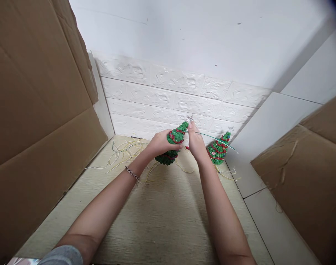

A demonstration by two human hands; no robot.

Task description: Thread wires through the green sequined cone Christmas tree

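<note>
Fingers [173, 147] of the left hand [159, 142] curl closed around a green ornamental tree [181, 128], held tilted above the tabletop [157, 213]. Those of the right hand [196, 142] draw together at its tip, just below a clear star [189, 118]; whether they pinch or merely touch cannot be told. A green wire [231, 147] extends rightward from behind the right hand. The step in hand appears to be handling the tree's tip; work there calls for a steady left hold and fine right-finger control. A second tree [217, 150] stands at right. Loose wires [126, 151] lie at left on the pale, streaked tabletop. Beyond rises a white brick-patterned wall [162, 79]; cardboard [41, 92] flanks both sides.
</note>
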